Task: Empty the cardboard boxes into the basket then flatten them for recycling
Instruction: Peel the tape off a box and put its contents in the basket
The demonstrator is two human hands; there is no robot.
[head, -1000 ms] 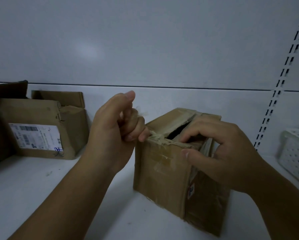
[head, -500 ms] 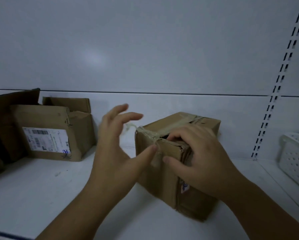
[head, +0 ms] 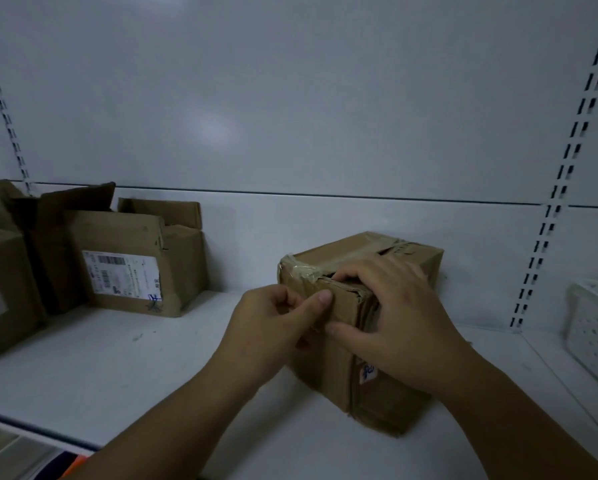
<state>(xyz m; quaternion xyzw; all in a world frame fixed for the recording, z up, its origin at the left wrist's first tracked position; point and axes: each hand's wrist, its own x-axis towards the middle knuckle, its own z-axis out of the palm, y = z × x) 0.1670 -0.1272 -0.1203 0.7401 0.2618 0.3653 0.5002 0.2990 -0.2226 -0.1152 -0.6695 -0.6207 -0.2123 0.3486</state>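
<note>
Step in hand: opening the sealed box. Nothing emptied from it yet, by the look of it.

Well out to the left of the left hand: opened boxes [head: 131,268] on the shelf [head: 117,358], flaps up, one with a printed label. Contents not visible.

Left hand [head: 273,327]: fingers curled, thumb pressed toward them, pinching the tape [head: 301,270] at the near top edge of the box. How much tape it actually has, cannot tell.

Box [head: 424,256]: on the shelf, between and under both hands, turned corner-on to the person. Brown, scuffed and creased. Clear tape runs along the top seam and wrinkles over the near corner. Seam partly split, a dark gap showing just under the right fingertips. Small sticker low on the face below the right hand.

Right hand [head: 394,323]: draped over the near top edge, fingers bent onto the top by the gap, thumb on the front face. Grips and steadies the box.

Basket [head: 595,327]: white, perforated, well off to the right of the right hand.

Next move, as judged: pull the tape up and away while the right hand holds the box down; then part the flaps. Worn cardboard may tear before the tape lets go.
</note>
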